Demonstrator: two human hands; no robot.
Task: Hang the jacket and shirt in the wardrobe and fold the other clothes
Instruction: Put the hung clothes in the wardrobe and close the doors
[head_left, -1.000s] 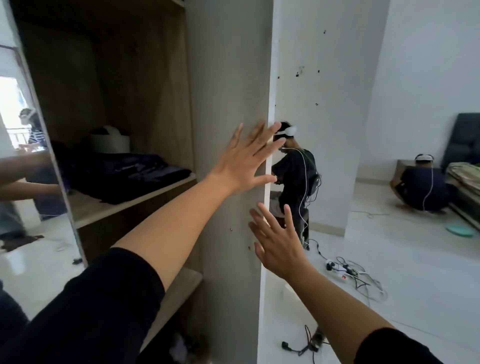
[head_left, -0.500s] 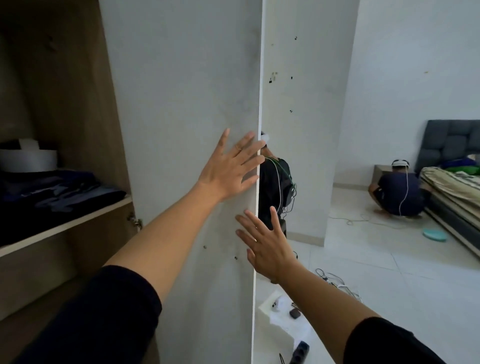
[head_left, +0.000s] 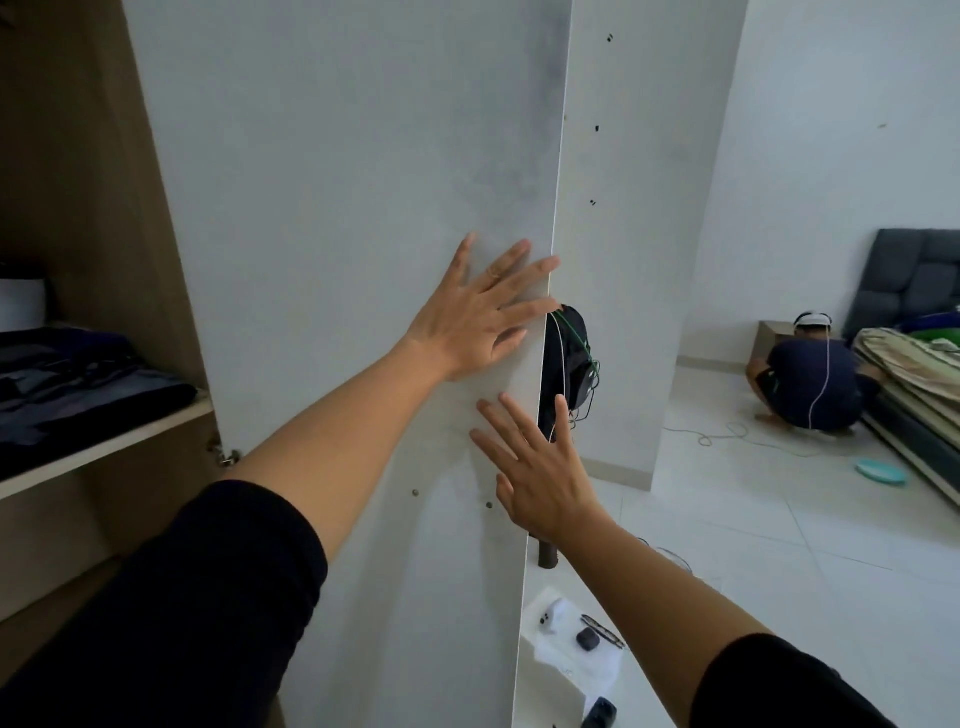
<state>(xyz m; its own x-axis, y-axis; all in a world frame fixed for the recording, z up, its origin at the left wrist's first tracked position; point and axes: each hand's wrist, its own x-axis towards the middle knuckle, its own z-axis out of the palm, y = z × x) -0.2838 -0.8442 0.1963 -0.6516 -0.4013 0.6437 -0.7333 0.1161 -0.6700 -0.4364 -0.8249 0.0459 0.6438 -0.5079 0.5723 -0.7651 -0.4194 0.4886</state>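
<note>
- My left hand (head_left: 470, 322) lies flat on the door (head_left: 337, 260), fingers spread straight and gripping nothing, to push the panel
- My right hand (head_left: 543, 475), also splayed and empty, is at the door's edge to guide it
- Folded clothes (head_left: 78, 384) sit on the shelf (head_left: 104, 447); jacket and shirt not visible

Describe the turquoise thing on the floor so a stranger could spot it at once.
Start at the bed along the right edge. A person crouches beside it on the white tiled floor. Nearer the camera lies a flat turquoise disc, the only brightly coloured object on those tiles.
</note>
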